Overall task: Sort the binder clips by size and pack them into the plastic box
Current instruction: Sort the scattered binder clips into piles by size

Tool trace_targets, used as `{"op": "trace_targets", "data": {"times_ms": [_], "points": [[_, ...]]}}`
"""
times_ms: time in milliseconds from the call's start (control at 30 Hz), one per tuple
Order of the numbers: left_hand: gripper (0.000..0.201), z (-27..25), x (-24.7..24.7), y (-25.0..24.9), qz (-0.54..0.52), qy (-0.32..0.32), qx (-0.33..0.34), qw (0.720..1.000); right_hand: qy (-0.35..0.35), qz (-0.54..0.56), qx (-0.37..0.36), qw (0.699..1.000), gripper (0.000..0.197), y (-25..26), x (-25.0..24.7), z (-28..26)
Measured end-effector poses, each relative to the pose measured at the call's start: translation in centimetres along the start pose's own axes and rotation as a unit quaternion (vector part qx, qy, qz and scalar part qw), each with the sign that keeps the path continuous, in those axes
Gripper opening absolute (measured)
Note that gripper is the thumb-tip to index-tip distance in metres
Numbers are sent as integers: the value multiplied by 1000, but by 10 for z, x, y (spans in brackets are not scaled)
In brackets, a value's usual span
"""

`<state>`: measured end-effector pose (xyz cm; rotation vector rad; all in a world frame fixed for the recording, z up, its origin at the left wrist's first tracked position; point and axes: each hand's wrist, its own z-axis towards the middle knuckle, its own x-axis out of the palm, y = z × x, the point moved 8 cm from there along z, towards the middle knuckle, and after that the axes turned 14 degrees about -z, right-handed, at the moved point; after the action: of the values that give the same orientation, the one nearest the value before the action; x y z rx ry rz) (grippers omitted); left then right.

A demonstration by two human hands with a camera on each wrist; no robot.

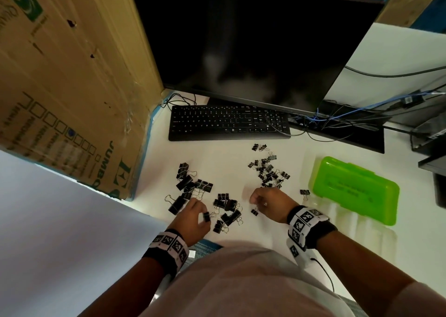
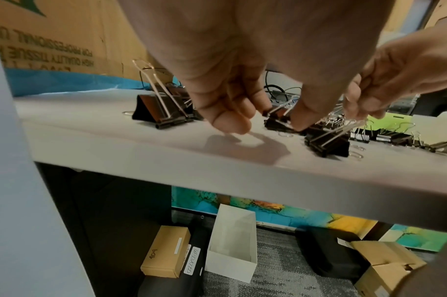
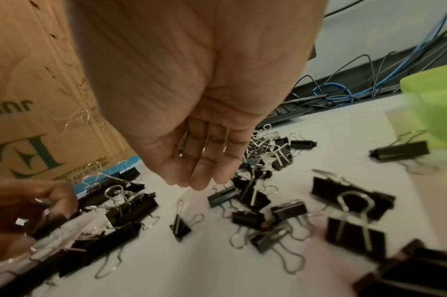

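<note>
Black binder clips lie on the white desk in three groups: large clips [image 1: 187, 184] at the left, medium clips [image 1: 228, 211] in the middle, small clips [image 1: 268, 170] further back right. My left hand [image 1: 196, 216] pinches a medium clip [image 1: 206, 216] between thumb and fingers, just above the desk [image 2: 277, 118]. My right hand [image 1: 260, 199] hovers with its fingers bunched and pointing down [image 3: 191, 180], holding nothing that I can see. A small clip [image 1: 254, 212] lies under it. The green plastic box [image 1: 354, 188] sits to the right.
A black keyboard [image 1: 229, 123] and a dark monitor [image 1: 253, 41] stand behind the clips. A big cardboard carton [image 1: 72, 87] blocks the left side. Tangled cables [image 1: 337, 116] run at the back right. One stray clip [image 1: 304, 192] lies beside the box. The desk edge is near my body.
</note>
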<state>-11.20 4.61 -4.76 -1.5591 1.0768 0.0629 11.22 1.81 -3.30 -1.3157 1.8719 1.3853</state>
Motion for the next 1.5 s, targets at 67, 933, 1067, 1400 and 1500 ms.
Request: {"op": "trace_targets", "data": {"times_ms": [67,933,1067,1400,1500], "points": [[22,-3,-6,-4,-11,-17,8,1000,-2,-17,1,1000,26,-6,0,-4],[34,52,102,-118,319,157,193,915,-8,-105,111,988,26,-78,-20,-51],[34,54,100,-113,349,147,188,906,-50,-129,116,984,32,-74,-30,-48],[84,58,85,-92,315,151,154,924,53,-190,-82,977,32,8,8,-41],[81,57,80,-81,304,148,127,933,66,-221,-88,969,25,14,20,-30]]}}
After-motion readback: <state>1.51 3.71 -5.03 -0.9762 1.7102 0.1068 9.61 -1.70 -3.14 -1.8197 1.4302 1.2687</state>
